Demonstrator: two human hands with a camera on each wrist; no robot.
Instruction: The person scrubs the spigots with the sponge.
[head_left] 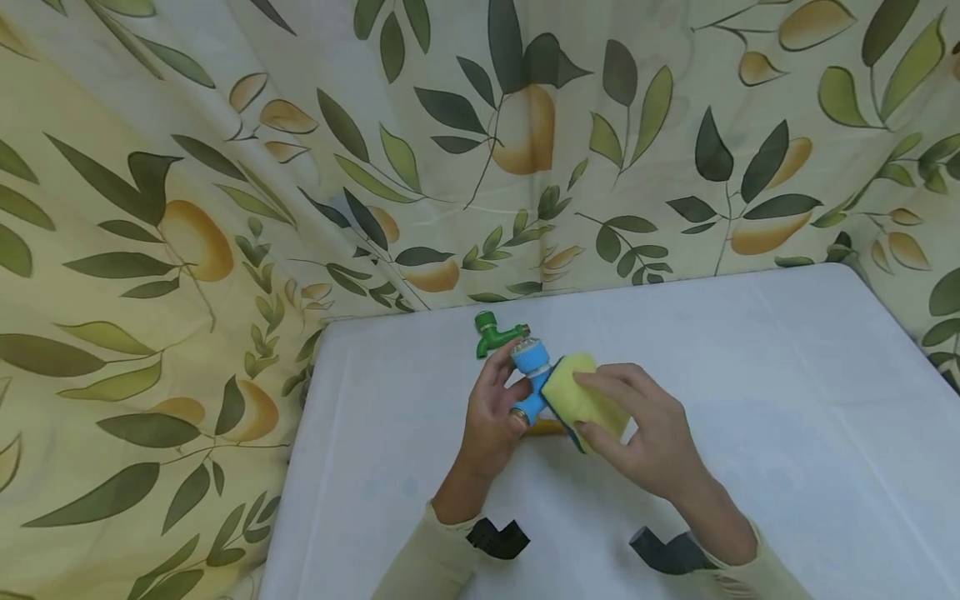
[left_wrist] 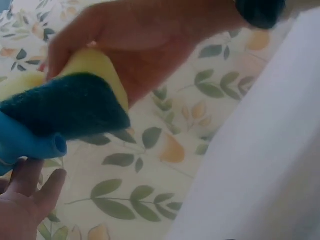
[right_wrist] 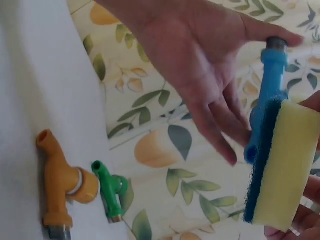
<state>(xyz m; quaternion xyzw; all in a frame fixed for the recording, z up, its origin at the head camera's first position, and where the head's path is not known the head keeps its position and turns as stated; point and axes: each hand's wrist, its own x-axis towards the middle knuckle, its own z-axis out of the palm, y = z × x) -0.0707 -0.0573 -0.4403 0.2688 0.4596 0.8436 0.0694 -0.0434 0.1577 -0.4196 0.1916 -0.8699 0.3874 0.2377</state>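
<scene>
My left hand [head_left: 487,417] holds a blue plastic tap [head_left: 531,358] above the white table, thumb on one threaded end in the right wrist view. A sponge [head_left: 585,398], yellow with a dark scouring layer [left_wrist: 70,107], is pinched between thumb and fingers of my right hand [head_left: 660,429]. Its scouring side lies against the body of the tap. Below and behind the hands, an orange tap [right_wrist: 57,185] lies on the table, mostly hidden in the head view. A smaller green tap [head_left: 495,337] lies just beyond the left fingertips.
The white table [head_left: 750,358] extends to both sides of the hands. Behind it and at its left hangs a curtain [head_left: 622,192] with a leaf and fruit print. Black mounts [head_left: 498,540] sit at both wrists.
</scene>
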